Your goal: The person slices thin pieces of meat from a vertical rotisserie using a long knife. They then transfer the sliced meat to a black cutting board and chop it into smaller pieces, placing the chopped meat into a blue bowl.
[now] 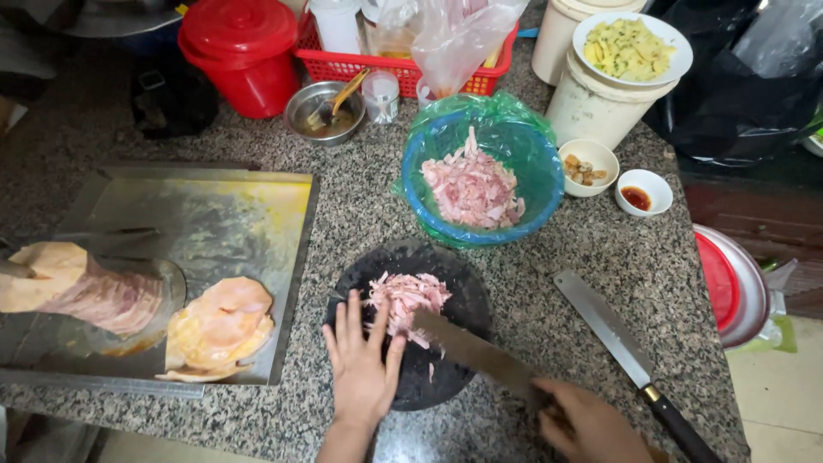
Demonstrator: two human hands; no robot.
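Hands work at the near edge of the worktop [600, 257]: the right hand [587, 420] grips a cleaver [471, 347], its blade lying on the meat [403, 300]; the left hand [362, 360] rests flat and open beside the pile on a dark board [454, 296]. A second knife [621, 343] lies to the right. Beyond, a lined basin [531, 163] holds more meat strips.

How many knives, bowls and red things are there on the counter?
Knives: 2, a cleaver held in the right hand, and a long knife lying free.
Bowls: 4, a blue bowl of sliced meat, a steel bowl, a small white bowl, a sauce dish.
Red things: 3, a lidded bucket, a basket, a plate.
Total: 9
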